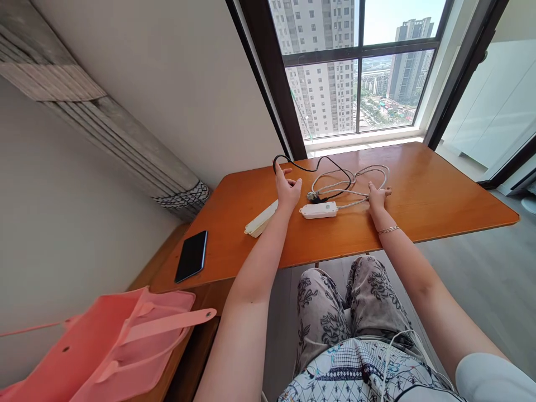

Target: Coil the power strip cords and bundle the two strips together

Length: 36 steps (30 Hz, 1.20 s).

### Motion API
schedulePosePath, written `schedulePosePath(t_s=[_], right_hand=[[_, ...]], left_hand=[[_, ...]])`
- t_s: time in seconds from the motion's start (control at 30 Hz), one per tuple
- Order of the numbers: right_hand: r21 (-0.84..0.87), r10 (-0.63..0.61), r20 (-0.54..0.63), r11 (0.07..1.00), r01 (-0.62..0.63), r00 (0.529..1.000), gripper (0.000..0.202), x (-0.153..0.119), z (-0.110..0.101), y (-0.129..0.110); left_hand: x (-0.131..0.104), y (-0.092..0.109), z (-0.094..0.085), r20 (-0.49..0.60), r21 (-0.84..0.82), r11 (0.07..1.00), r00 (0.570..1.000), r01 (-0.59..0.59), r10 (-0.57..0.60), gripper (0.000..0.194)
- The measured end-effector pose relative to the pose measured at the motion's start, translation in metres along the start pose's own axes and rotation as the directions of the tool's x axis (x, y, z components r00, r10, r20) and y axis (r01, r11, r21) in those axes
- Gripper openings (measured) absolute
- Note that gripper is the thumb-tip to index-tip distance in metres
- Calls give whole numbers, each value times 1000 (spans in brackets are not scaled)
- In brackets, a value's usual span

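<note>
On the brown wooden table, a white power strip [319,210] lies with its white cord [371,169] looped behind it. A black cable [309,169] curves from the plug area near the strip over to my left hand [288,188], whose fingers are raised and apart, with the cable passing by the fingertips. Partly behind my left forearm rests another long white strip [262,219]. My right hand [378,196] is at the right side of the white cord, fingers around part of it.
A dark tablet or phone [191,256] lies at the table's left [221,245]. A pink bag [138,340] stands at the lower left. Behind the table are a window [359,53] and a curtain [125,134]. My knees are below the front edge.
</note>
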State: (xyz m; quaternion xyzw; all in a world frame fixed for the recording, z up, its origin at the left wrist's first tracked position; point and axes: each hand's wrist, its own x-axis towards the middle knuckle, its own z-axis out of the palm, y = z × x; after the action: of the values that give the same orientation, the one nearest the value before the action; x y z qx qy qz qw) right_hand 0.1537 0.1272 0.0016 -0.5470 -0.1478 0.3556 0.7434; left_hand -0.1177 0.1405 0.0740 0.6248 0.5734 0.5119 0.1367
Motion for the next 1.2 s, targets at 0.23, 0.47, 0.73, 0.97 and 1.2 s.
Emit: schedulePosePath(t_s=[0.23, 0.47, 0.73, 0.97, 1.2], right_hand=[[-577, -653, 171, 540, 613, 737, 76, -25, -10, -5], [-407, -603, 570, 383, 829, 558, 67, -41, 11, -19], [-326, -434, 698, 515, 793, 569, 57, -37, 61, -103], [-335, -122, 808, 708, 621, 576, 52, -37, 93, -122], [4, -475, 724, 728, 685, 501, 30, -11, 109, -154]], left_hand=[[-1, 23, -17, -88, -202, 962, 981, -185, 170, 98], [-5, 47, -31, -168, -399, 840, 930, -369, 328, 97], [-18, 75, -44, -176, -470, 754, 886, -458, 428, 74], [-29, 77, -40, -132, -495, 714, 855, -495, 502, 63], [-57, 73, -30, 30, -486, 708, 800, -512, 599, 50]])
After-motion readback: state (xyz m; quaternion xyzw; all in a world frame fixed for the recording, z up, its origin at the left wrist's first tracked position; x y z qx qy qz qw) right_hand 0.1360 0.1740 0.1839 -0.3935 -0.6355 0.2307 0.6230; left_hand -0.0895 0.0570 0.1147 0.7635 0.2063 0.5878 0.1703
